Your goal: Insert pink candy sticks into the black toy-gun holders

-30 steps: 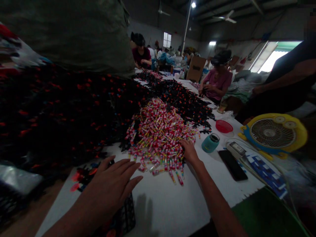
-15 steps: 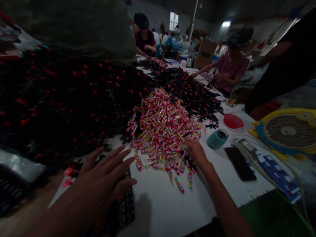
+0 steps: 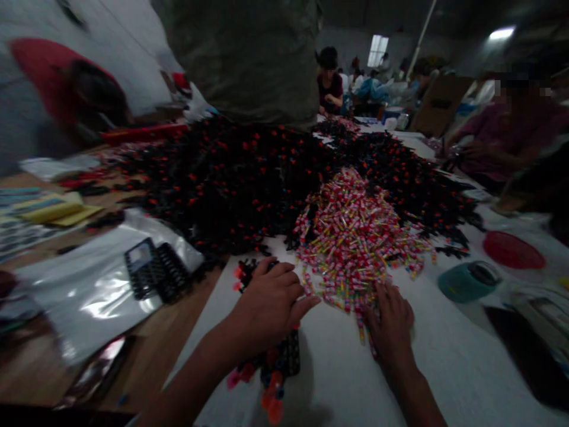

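Note:
My left hand (image 3: 271,302) lies over a small heap of black plastic pieces with orange tips (image 3: 272,388), its fingers loosely spread and the thumb stretched to the right. Its palm hides part of that heap. At the lower right edge of a pile of small clear tubes with coloured filling and pink-red wrappers (image 3: 351,231), my right hand (image 3: 393,314) has its fingers bent down among the tubes. Something dark shows between thumb and fingers, too blurred to name. A few loose tubes lie beside the thumb.
A large mound of black, orange-tipped pieces (image 3: 231,184) fills the back. To the right are a teal cup (image 3: 464,281), red basket (image 3: 513,249) and dark phone (image 3: 528,350). A silvery plastic bag (image 3: 93,290) lies left. Several people work around the table.
The view has swung left, bringing the silvery bag and a person in red into sight. My left hand has come down onto the black pieces. My right hand remains at the tube pile's edge.

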The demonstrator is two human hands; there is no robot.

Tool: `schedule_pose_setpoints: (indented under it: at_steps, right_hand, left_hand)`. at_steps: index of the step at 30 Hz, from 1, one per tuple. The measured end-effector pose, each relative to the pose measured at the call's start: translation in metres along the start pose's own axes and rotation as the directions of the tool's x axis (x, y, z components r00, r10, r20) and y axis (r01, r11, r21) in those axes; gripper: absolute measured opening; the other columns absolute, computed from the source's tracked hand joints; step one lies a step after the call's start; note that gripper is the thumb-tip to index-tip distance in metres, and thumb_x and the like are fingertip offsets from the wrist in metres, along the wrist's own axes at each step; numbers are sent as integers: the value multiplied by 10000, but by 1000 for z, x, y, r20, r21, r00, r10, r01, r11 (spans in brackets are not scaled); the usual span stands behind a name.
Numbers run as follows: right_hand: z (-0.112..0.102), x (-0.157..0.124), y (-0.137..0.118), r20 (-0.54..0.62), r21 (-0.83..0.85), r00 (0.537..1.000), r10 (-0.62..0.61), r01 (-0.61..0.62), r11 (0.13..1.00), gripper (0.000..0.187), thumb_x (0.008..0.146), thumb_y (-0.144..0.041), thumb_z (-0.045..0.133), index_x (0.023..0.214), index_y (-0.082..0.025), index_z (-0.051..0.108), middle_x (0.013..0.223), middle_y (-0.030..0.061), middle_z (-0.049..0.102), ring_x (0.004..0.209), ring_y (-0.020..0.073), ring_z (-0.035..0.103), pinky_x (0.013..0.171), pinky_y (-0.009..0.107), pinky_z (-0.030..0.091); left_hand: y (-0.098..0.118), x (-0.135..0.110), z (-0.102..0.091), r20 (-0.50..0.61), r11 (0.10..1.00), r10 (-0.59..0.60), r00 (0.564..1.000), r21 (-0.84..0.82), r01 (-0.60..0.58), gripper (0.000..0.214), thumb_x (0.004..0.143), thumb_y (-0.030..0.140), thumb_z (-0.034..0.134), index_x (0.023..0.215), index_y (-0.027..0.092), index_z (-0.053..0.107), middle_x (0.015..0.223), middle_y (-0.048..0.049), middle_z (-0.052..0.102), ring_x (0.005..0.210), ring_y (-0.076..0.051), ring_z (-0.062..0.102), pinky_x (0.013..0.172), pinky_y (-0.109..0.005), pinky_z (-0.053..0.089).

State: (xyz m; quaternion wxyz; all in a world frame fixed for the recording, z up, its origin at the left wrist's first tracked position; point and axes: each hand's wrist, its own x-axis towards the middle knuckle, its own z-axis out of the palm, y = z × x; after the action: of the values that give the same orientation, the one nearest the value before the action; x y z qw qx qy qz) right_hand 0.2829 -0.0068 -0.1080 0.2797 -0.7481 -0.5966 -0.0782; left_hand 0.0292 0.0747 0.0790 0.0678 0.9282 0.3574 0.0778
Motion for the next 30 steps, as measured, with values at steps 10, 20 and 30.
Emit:
schedule_pose_setpoints:
  at_steps: [10,20,30]
  right_hand:
    - [1,-57,-177,210,762,840,-501,180,622,380,889,-406,561,1246,-288,512,1256,79,534,1113,251,533,856,433,514]
    - [49,-17,-279,170,832,715,-679,265,487,706,832,-108,451,1476,-234,192,1384,78,466,1264,201,453,1009,372,451]
    - [125,212,-324,289,266,874,-390,318,910,724,810,-510,607,1432,-248,343,1505,174,233,1357,368,237,1042,605,215]
  left_hand:
    - [-9,-47,4,-161,990,-127,979,44,136,519,909,521,388,664,166,677,673,-73,655,826,-219,546,896,-475,312]
    - [-138,-107,-41,-110,970,-242,964,-6,243,468,942,422,350,698,206,685,771,-37,691,927,-192,584,976,-417,288]
    - [-158,-112,-48,-172,985,-164,971,26,171,423,933,373,358,702,259,694,744,-5,685,895,-171,583,1047,-382,284]
